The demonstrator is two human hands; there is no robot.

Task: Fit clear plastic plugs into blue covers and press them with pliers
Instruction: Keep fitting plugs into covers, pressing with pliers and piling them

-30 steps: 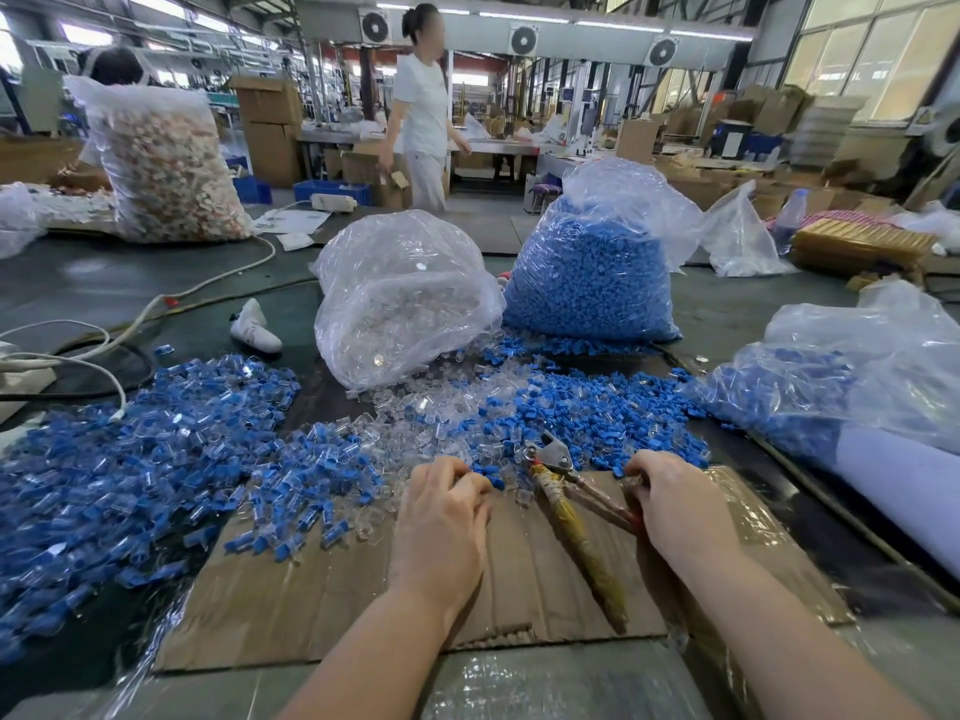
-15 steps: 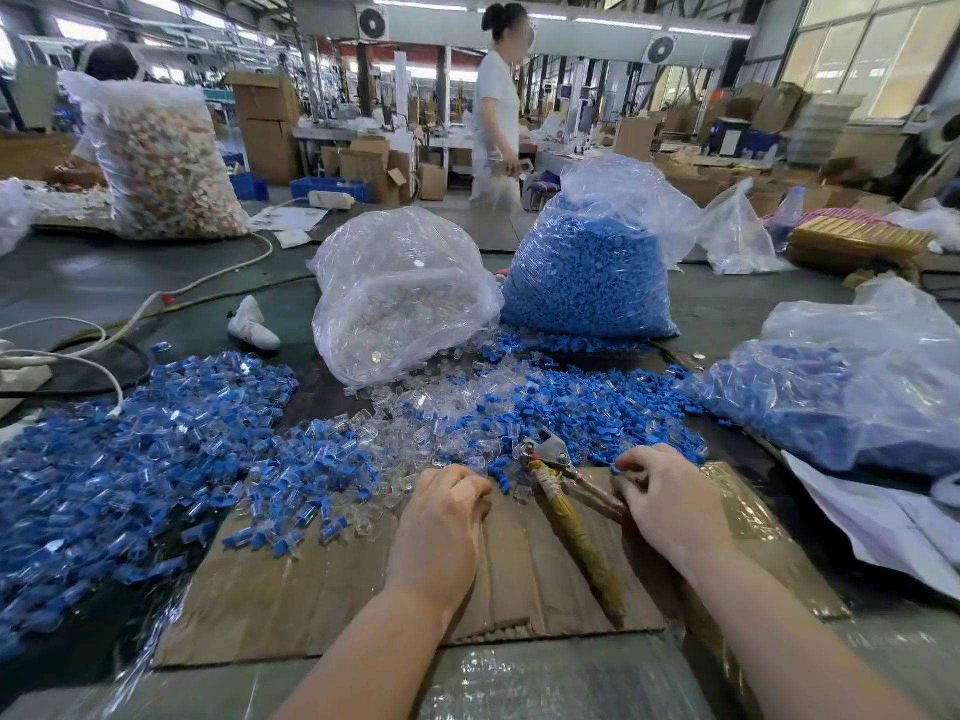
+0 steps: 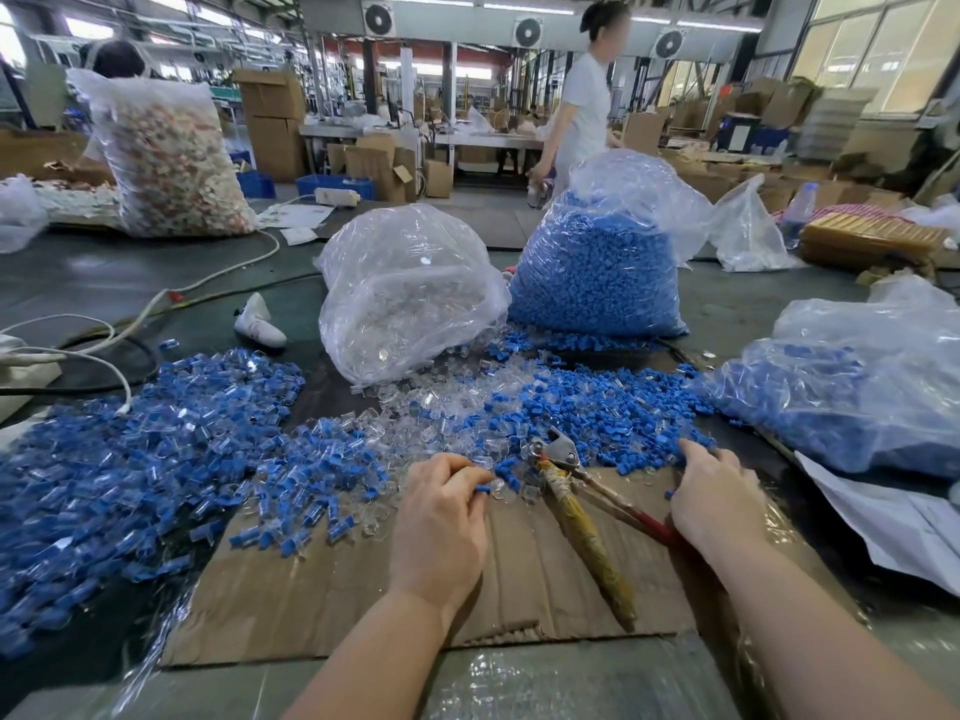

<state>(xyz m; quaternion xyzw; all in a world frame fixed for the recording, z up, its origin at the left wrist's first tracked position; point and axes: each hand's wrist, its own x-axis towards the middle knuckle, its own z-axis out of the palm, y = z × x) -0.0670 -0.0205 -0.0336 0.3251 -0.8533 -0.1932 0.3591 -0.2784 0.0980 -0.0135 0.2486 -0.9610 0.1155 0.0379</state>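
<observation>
- The left hand [image 3: 441,522] is curled, and its fingers [image 3: 470,478] pinch one small blue plastic cover [image 3: 483,489] at the near edge of the parts.
- The right hand [image 3: 714,498] lies palm down at about 3 o'clock from the left hand. Its fingers reach into the loose pile of blue plastic covers [image 3: 613,413]. I cannot tell if they hold a piece, because the hand hides them.
- The heap of small clear plastic plugs [image 3: 441,402] sits at 12 o'clock from the left hand, just past the fingertips.
- The old metal pliers with taped handles [image 3: 576,498] lie on the flat brown cardboard sheet [image 3: 322,589] between the two hands. No hand holds them. Their jaws point toward 11 o'clock.
- The step now looks like picking parts, one cover and one plug.
- To do it well, take just one plug, not a bunch. Turn it so its end lines up with the open side of the cover.
- Push it in straight with the fingers first. It should sit even, not crooked.
- Only then pick up the pliers. Squeeze slowly, because clear plastic may crack if it is pressed too hard.
- Drop the done piece in the big mixed pile of blue and clear pieces [image 3: 130,449] at 9 o'clock on the dark green table [image 3: 104,283]. That pile looks like the finished ones.
</observation>
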